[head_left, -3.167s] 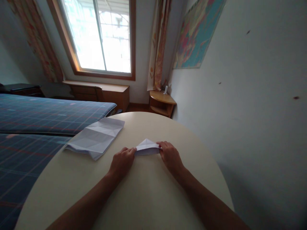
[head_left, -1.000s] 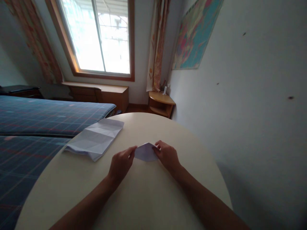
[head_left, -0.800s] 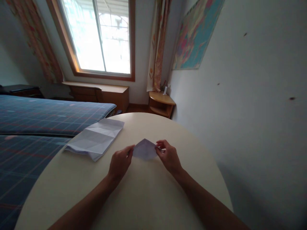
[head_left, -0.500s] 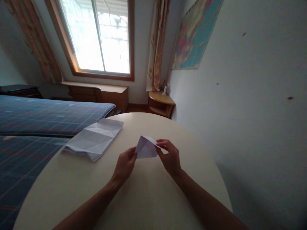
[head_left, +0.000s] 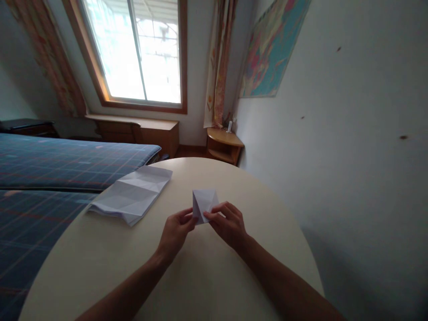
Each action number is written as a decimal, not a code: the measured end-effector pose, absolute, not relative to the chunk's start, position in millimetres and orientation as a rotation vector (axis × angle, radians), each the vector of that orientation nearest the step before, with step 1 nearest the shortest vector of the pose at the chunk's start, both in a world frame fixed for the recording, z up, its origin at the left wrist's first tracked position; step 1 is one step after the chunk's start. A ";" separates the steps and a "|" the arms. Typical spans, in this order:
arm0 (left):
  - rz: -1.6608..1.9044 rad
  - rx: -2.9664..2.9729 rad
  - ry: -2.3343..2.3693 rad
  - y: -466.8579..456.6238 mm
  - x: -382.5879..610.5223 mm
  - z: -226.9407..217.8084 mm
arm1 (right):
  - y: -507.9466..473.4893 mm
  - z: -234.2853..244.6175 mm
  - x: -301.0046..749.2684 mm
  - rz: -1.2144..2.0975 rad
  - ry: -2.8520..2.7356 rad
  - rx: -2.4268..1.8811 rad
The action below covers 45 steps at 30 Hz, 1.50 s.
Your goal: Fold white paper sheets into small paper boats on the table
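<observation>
A small folded sheet of white paper (head_left: 204, 199) is held up between my two hands over the round table. Its upper edge is level, and a darker triangular flap shows on its left side. My left hand (head_left: 176, 229) pinches the paper at its lower left. With thumb and fingers closed, my right hand (head_left: 229, 221) grips a flap near the lower middle and covers the right corner. Farther left on the table lies a stack of larger creased white paper (head_left: 133, 191), untouched by either hand.
The round cream table (head_left: 254, 191) stands close to the white wall (head_left: 351, 178) on the right. Mattresses with blue plaid covers (head_left: 67, 160) border it on the left. Beyond it are a wooden corner shelf (head_left: 225, 137) and a low wooden desk (head_left: 157, 129) under the window.
My right hand has moved left and down, bringing the right-hand flap across the front of the paper. The paper now looks narrower, with a level top edge. The creased stack stays put.
</observation>
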<state>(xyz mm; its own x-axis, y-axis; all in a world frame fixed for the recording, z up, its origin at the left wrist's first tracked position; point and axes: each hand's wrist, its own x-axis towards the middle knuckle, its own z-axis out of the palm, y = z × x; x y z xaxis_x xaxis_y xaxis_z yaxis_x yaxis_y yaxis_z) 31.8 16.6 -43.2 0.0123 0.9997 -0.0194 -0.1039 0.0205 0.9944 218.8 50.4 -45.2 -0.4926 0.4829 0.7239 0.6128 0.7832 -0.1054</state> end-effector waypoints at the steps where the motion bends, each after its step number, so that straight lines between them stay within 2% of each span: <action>1: 1.229 1.107 1.130 16.4 31.8 -43.3 | 50.8 -45.0 218.9 -0.220 -2.201 -0.802; 19: 1.302 0.977 0.977 15.7 35.4 -41.4 | 52.0 -41.0 215.0 -0.241 -2.378 -0.723; 29: 1.339 1.049 0.975 22.8 31.5 -46.2 | 56.6 -43.0 212.5 -0.148 -2.309 -0.620; 33: 1.402 1.029 1.101 24.4 29.6 -47.6 | 58.4 -42.0 215.0 -0.068 -2.074 -0.750; 36: 1.431 0.997 1.151 23.3 29.5 -45.4 | 60.7 -44.9 216.7 0.157 -1.827 -0.903; 41: 1.433 0.973 1.122 22.4 30.1 -44.5 | 65.0 -54.3 211.5 0.817 -1.502 -0.984; 45: 1.431 0.988 1.116 23.1 30.3 -46.9 | 63.4 -55.4 203.5 1.102 -1.296 -0.950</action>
